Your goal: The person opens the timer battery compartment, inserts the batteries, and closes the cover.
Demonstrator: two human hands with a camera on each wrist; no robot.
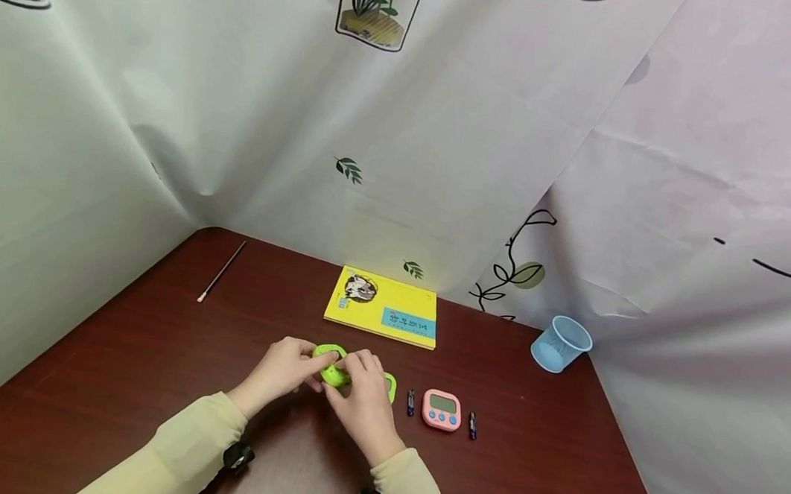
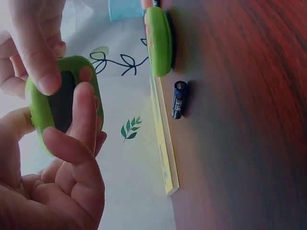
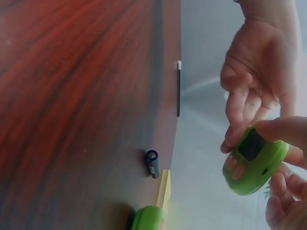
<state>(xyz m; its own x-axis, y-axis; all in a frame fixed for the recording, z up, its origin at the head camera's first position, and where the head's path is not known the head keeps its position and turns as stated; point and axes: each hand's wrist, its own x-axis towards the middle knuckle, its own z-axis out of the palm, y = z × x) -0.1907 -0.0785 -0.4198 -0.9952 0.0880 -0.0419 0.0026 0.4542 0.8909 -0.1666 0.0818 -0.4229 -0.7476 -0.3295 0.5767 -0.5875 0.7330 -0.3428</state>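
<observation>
Over the dark wooden table, both hands — left hand and right hand — pinched the green timer between curled fingertips, a battery lying just beyond them.

Evenly and softly lit from above; faint sheen on the table, short soft shadows under the hands. Wide-angle bending toward the head view's edges. Washed-out and hazy in both wrist views, near fingers blurred, wood grain smeared, backdrop overexposed.

Makeshift recording booth: wooden desk walled by printed plastic sheeting
</observation>
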